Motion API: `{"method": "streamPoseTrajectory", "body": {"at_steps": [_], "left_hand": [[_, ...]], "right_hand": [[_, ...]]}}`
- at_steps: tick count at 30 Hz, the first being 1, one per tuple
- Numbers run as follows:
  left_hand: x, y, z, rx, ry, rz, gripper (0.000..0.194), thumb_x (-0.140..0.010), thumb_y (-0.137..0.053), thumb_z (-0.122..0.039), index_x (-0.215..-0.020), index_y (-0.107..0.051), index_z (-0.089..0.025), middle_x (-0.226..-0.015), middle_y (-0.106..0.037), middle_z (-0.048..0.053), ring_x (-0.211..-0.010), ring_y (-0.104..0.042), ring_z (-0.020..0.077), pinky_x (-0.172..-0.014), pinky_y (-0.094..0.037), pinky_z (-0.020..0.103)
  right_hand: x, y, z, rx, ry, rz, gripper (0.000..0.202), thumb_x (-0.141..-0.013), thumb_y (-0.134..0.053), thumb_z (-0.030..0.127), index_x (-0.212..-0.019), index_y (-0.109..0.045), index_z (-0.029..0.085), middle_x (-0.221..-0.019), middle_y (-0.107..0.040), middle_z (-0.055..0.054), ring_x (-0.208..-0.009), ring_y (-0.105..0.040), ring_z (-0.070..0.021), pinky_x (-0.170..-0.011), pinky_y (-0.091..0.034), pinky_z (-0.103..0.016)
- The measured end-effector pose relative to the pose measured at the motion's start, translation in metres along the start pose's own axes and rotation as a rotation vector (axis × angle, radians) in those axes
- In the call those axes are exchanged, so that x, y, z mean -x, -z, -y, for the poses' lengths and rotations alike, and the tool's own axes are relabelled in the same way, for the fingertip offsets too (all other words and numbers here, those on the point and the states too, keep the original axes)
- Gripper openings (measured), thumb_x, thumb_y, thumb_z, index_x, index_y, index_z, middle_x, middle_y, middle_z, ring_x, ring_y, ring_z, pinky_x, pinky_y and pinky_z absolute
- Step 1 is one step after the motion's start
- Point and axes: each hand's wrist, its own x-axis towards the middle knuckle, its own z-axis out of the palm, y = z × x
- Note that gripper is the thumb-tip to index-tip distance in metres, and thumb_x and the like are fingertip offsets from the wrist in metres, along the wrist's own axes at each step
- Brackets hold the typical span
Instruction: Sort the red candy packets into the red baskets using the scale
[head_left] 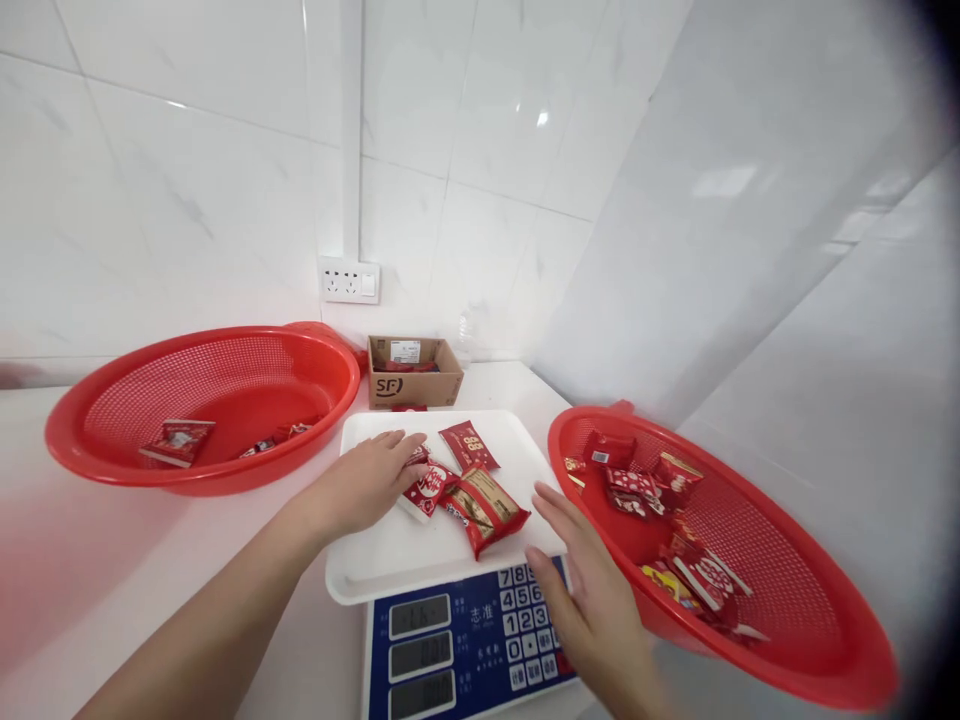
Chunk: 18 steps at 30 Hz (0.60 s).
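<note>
My left hand (pixel 379 480) lies over the left part of a white tray (pixel 367 565), its fingers stretched out and touching a red-and-white snack packet (pixel 431 487). Against that packet rests a red-and-gold snack packet (pixel 487 508). Another red snack packet (pixel 469 445) lies flat farther back. At the tray's right edge, my right hand (pixel 589 590) is open, thumb and fingers apart, with nothing in it. Below the tray, a digital scale (pixel 480 640) shows its blue panel, displays and number keys, partly covered by my right hand.
A red plastic basket (pixel 217 350) with a few packets stands at the left. Another red basket (pixel 780 570), holding several packets, is tilted at the right. Behind the tray sits a small cardboard box (pixel 420 388), near the tiled wall with a socket (pixel 350 281).
</note>
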Motion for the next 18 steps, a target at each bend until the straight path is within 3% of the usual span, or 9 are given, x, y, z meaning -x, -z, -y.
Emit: {"method": "streamPoseTrajectory", "body": {"at_steps": [2,6,12,18], "left_hand": [[0.000,0.000,0.000,0.007,0.029,-0.023,0.047,-0.097,-0.023,-0.039,-0.133,-0.046,-0.019,-0.134,-0.054,0.012,-0.120,-0.052,0.0273,-0.094,-0.043,0.039],[-0.006,-0.002,0.001,-0.025,0.062,-0.032,0.040,-0.094,-0.028,-0.035,-0.125,-0.051,-0.022,-0.120,-0.063,0.012,-0.107,-0.060,0.0288,-0.083,-0.047,0.039],[-0.021,0.004,-0.001,-0.054,0.031,-0.017,0.031,-0.087,-0.043,-0.032,-0.115,-0.055,-0.024,-0.111,-0.066,0.008,-0.101,-0.061,0.0266,-0.079,-0.048,0.034],[-0.025,0.014,-0.010,-0.060,0.026,-0.036,0.034,-0.078,-0.049,-0.017,-0.112,-0.057,-0.019,-0.107,-0.063,0.008,-0.093,-0.062,0.0229,-0.076,-0.049,0.030]], "right_hand": [[0.027,-0.012,-0.013,-0.038,0.023,-0.140,0.035,-0.092,-0.046,0.031,-0.126,-0.049,0.026,-0.135,-0.053,-0.011,-0.128,-0.047,-0.0277,-0.102,-0.043,-0.050],[0.057,-0.023,-0.031,-0.136,-0.040,-0.180,0.039,-0.094,-0.041,0.032,-0.132,-0.043,0.026,-0.141,-0.046,-0.013,-0.133,-0.039,-0.0310,-0.102,-0.040,-0.057],[0.046,-0.019,-0.040,-0.104,-0.018,-0.083,0.042,-0.095,-0.040,0.033,-0.136,-0.040,0.027,-0.145,-0.043,-0.010,-0.136,-0.035,-0.0294,-0.105,-0.037,-0.058],[0.032,-0.016,-0.038,0.002,0.026,-0.032,0.042,-0.094,-0.040,0.036,-0.133,-0.044,0.022,-0.137,-0.053,-0.011,-0.129,-0.046,-0.0292,-0.105,-0.038,-0.057]]}}
